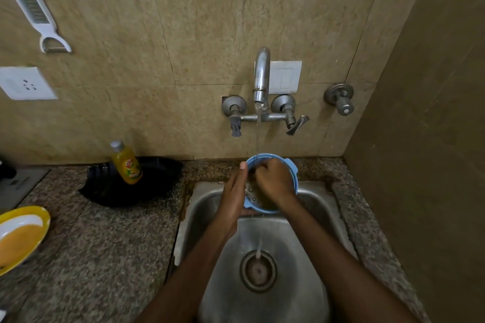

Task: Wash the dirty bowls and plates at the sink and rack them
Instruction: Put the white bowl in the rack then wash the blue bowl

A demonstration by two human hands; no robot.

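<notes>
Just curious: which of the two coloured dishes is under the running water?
The blue bowl, held over the sink beneath the tap; the yellow plate lies on the counter, far left.

Beige stone-tile wall point(196, 21) behind the left hand point(232, 191), grout lines visible. White socket plate point(26, 83) far to its left; white switch plate point(284, 77) above it. Speckled granite counter point(105, 244) on its left. Brown side wall point(433, 139) beyond the right hand point(273, 181). Lighting dim and even.

Home kitchen: steel sink point(309, 217), wall tap point(261, 81), granite counter point(110, 244), dish-soap bottle point(126, 164), hanging grater point(27, 0).
</notes>
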